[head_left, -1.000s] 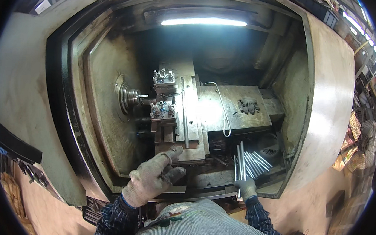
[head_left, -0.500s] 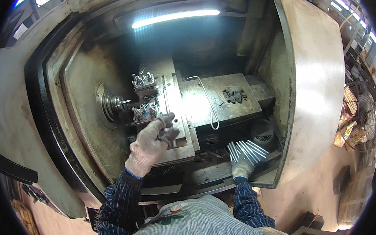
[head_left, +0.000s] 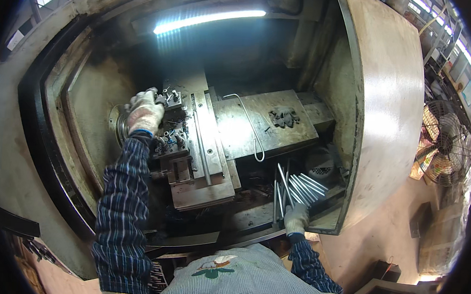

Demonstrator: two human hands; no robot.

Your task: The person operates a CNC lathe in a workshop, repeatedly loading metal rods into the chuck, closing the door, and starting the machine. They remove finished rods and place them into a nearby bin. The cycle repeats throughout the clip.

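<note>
My left hand (head_left: 145,112), in a knitted work glove, reaches over the lathe chuck (head_left: 118,126) at the left. Its fingers curl beside the tool holder (head_left: 171,97); what they grip is hidden. A second tool holder (head_left: 171,143) with bolts stands nearer to me, below that hand. My right hand (head_left: 297,220), also gloved, is closed round the lower ends of a fanned bundle of thin metal rods (head_left: 305,189) at the machine's front right. A few rods (head_left: 279,190) stand steeper, left of the bundle; whether the hand holds these too I cannot tell.
A bent wire hook (head_left: 252,126) lies on the flat metal plate (head_left: 232,109), with a dark grey rag or glove (head_left: 284,117) to its right. A long bar (head_left: 202,150) rests on the slide. The door (head_left: 392,102) bounds the right side; a fan (head_left: 445,143) stands beyond it.
My left hand has moved from above the slide, left and away from me, to the chuck. Steeper rods now show left of the bundle in my right hand. The view has shifted slightly.
</note>
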